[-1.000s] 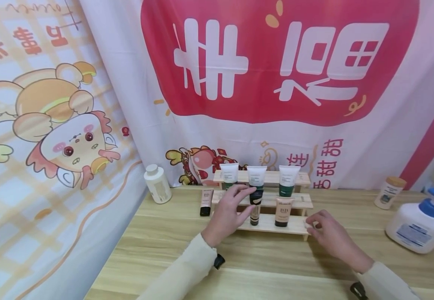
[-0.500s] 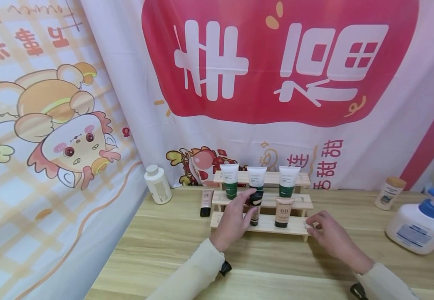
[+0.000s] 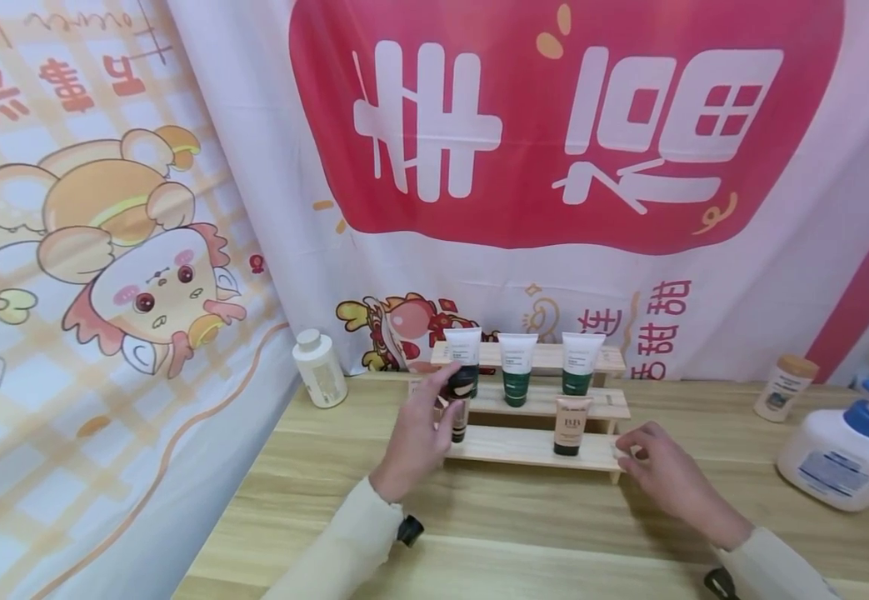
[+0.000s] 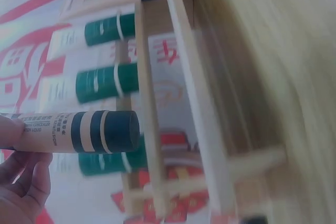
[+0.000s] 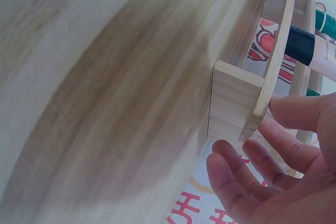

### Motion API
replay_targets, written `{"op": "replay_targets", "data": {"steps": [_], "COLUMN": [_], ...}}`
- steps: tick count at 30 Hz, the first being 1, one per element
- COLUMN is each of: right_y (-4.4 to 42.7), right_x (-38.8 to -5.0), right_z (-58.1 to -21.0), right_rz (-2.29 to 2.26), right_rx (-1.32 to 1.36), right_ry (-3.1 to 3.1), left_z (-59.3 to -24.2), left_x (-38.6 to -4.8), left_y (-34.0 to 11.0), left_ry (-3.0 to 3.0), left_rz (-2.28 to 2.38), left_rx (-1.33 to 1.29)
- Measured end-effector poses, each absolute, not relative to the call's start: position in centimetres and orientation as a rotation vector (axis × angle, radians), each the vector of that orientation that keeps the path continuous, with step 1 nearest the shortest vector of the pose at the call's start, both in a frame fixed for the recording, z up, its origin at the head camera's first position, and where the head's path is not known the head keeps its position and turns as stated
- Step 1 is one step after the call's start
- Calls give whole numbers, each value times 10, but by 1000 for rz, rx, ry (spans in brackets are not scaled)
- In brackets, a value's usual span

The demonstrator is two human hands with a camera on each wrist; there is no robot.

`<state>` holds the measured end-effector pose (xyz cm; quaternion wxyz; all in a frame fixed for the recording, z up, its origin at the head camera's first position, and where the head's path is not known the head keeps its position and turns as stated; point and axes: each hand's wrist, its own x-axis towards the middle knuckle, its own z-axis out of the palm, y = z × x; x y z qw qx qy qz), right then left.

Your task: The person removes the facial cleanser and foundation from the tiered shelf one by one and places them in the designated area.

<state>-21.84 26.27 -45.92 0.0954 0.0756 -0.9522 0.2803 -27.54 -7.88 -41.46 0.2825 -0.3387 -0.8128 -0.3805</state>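
Note:
In my left hand [image 3: 413, 437] is a beige tube [image 3: 458, 417] with dark bands, gripped by its upper part at the left end of the wooden rack's bottom step [image 3: 509, 446]. The left wrist view shows this tube [image 4: 65, 132] with its dark end toward the rack; whether it touches the step I cannot tell. My right hand [image 3: 662, 471] pinches the right end of that step; in the right wrist view its thumb lies against the board [image 5: 272, 72]. A BB tube [image 3: 571, 425] stands upright on the bottom step's right part.
White-and-green tubes [image 3: 517, 367] stand in a row on the middle step. A white bottle [image 3: 319, 369] is left of the rack. At the right are a wooden-capped bottle [image 3: 785, 387] and a blue-topped pump bottle [image 3: 842, 458]. A printed cloth [image 3: 509, 208] hangs behind.
My left hand has moved left with the beige tube, from the middle of the bottom step to its left end, uncovering the middle green tube. My right hand has stayed at the rack.

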Motion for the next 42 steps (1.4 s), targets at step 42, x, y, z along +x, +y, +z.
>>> {"op": "replay_targets", "data": {"steps": [42], "right_y": [264], "right_x": [-221], "right_z": [-464], "right_rz": [838], "right_rx": [224], "right_ry": [-2792], "left_z": [-460], "left_x": [-416], "left_y": [-159], "left_ry": [-3027], "left_rz": [-900], "left_rx": [-23]}}
